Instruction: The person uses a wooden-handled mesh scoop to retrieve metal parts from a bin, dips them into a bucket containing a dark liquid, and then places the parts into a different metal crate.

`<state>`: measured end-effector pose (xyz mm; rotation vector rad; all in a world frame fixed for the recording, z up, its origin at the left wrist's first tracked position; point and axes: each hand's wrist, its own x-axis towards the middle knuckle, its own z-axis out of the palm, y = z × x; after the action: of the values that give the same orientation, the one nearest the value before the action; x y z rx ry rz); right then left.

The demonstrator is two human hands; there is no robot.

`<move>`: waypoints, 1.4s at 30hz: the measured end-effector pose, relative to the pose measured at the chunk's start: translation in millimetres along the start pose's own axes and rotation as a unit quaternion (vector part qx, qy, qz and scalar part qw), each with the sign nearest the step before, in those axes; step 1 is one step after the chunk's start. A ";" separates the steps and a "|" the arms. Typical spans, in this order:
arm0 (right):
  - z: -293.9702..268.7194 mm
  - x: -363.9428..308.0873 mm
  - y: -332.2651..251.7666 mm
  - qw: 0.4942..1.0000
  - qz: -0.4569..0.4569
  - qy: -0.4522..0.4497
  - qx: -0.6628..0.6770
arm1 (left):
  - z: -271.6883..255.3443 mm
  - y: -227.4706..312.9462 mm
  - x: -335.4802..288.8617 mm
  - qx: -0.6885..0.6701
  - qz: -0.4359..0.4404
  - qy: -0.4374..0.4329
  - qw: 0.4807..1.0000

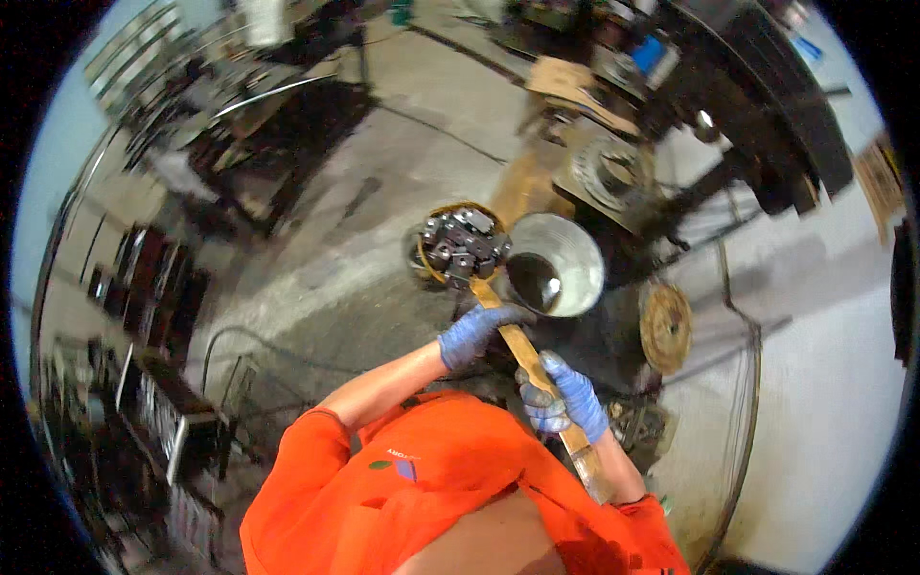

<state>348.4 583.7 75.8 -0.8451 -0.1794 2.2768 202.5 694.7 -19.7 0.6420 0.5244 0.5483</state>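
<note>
Both my hands, in blue gloves, grip the long flat handle (518,347) of a long-handled basket. My left hand (471,335) is closed round the handle near the basket end. Farther back, my right hand (567,395) is closed round the same handle, close to my body. The basket's round, yellowish rim (431,270) encloses a heap of small dark metal blocks (464,244), some with holes. Right beside the basket stands a light grey metal bucket (581,264) with dark liquid (533,280) inside. Whether the basket touches the bucket I cannot tell.
A machine with a round plate (613,172) stands beyond the bucket. A round yellowish disc (666,328) is at the right, by the pale wall. Metal racks (153,278) stand at the left, and a cluttered dark workbench (278,125) at the far left.
</note>
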 end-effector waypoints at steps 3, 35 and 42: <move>24.3 5.2 33.4 0.997 -0.053 0.053 -0.002 | -23.5 7.2 -8.0 0.145 0.022 -0.081 0.986; -82.6 121.5 29.5 0.965 -0.027 0.143 0.217 | -180.3 127.0 150.0 0.742 0.116 0.030 0.660; -73.2 120.4 22.6 0.952 -0.080 0.295 -0.022 | -146.5 113.9 165.0 0.786 0.144 0.028 0.601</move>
<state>315.0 637.6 -52.1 -1.4355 -0.0215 1.7857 200.3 933.0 -89.4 2.4747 0.9245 0.2597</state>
